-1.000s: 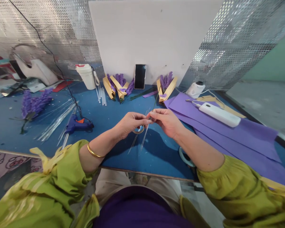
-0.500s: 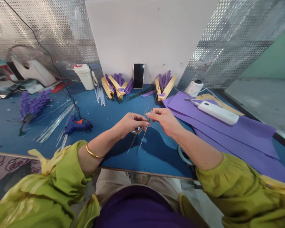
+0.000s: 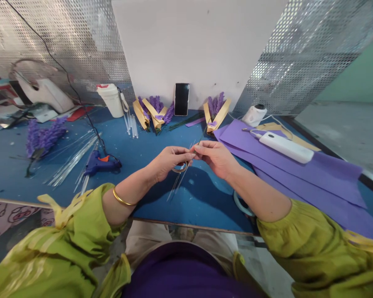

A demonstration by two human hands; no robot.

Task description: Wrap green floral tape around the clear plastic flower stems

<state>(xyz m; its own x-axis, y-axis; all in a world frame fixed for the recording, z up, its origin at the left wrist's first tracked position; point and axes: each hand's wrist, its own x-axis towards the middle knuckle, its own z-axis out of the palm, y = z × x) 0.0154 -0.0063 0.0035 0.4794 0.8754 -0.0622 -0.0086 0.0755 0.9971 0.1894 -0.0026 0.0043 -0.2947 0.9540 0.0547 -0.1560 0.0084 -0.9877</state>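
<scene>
My left hand (image 3: 169,162) and my right hand (image 3: 216,158) meet fingertip to fingertip over the middle of the blue table. A small ring-shaped roll of tape (image 3: 180,169) hangs at the fingers of my left hand, which are closed. My right thumb and forefinger pinch a thin wire (image 3: 202,135), whose dark upper end slants up past the fingers. Where the hands touch, the fingers hide the wire and any tape on it. Several thin bare wires (image 3: 174,188) lie on the table under my hands.
A glue gun (image 3: 101,164), loose wires (image 3: 71,159) and purple flowers (image 3: 45,136) lie left. Wrapped bouquets (image 3: 157,114), a phone (image 3: 181,99) and a white cup (image 3: 111,101) stand behind. Purple sheets (image 3: 298,178) and a white power bank (image 3: 286,147) lie right; a pale blue ring (image 3: 240,203) is by my right forearm.
My hands have drawn together, and my right fingertips have shifted slightly left against the left ones. The pinched wire has changed its slant a little.
</scene>
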